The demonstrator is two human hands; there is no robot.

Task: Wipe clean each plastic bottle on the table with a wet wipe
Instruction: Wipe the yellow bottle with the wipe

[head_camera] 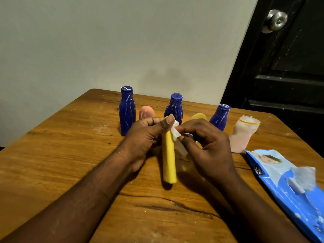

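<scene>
Two hands meet over the middle of a wooden table (52,163). The left hand (145,137) grips the far end of a long yellow bottle (169,160), fingers curled round it and the thumb lying along its top. The right hand (208,149) pinches a white wet wipe (175,131) between thumb and fingertips and presses it against the bottle's upper right side, just beside the left thumb. The yellow bottle slants with its near end pointing at 6 o'clock, toward the person; I cannot tell whether that end touches the wood.

With the yellow bottle as the centre of the dial, the other bottles stand in an arc from 11 to 2 o'clock. The left blue bottle (127,111) stands upright at 11 o'clock, with a peach bottle (146,112) just beside it on the right, partly hidden by the left hand. The middle blue bottle (174,106) is at 12 o'clock. A second yellow bottle (199,116) peeks over the right hand at 1 o'clock, and the right blue bottle (220,116) stands just past it. All three blue ones carry pale streaks. A pale pink bottle (243,135), dented, stands at 2 o'clock.

At 4 o'clock a blue pack of wipes (280,186) lies at the table's right edge, its flap raised and a wipe showing. A black door (289,76) with a metal knob (277,20) fills the view at 2 o'clock beyond the table.
</scene>
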